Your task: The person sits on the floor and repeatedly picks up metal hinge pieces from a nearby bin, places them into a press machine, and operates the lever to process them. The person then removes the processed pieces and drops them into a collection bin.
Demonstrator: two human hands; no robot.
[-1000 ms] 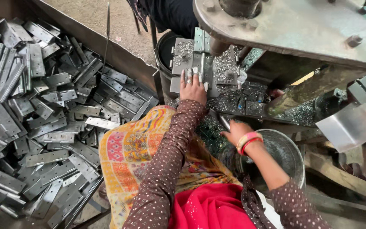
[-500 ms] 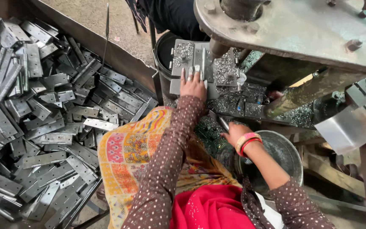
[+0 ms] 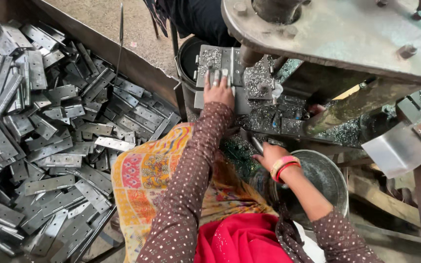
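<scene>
Left hand [image 3: 218,91] is reaching forward onto the die plate [image 3: 220,65] of the press [image 3: 337,34]; fingers [image 3: 219,78] are lying flat and spread over a small metal piece there, pressing rather than gripping; whether anything is pinched under them, cannot tell. Right hand [image 3: 269,155] is curling loosely closed around a thin dark rod [image 3: 256,144]; the rod is poking out of the fist toward 11 o'clock.

Risk, as a judgement: the left fingers are sitting just at 9 o'clock of the punch [image 3: 249,56]; if the ram is coming down while they are lying there, crushing is likely; the cause would be the hand being too near the tool with no guard showing. Loose chips [image 3: 259,122] are covering the bed, so the piece could be seating crooked or sliding; sharp edges could be cutting bare skin. The sleeve [image 3: 191,170] is dragging near the bed edge and could be snagging.

The piece is lying directly beneath the left fingertips, touching them, at 12 o'clock of the palm; it is well apart from the right hand, at about 11 o'clock of it. A heap of flat hinge blanks [image 3: 49,136] is lying at 9 o'clock of the left arm, out of reach of the fingers; a steel bowl [image 3: 334,175] is sitting just at 3 o'clock of the right wrist.
</scene>
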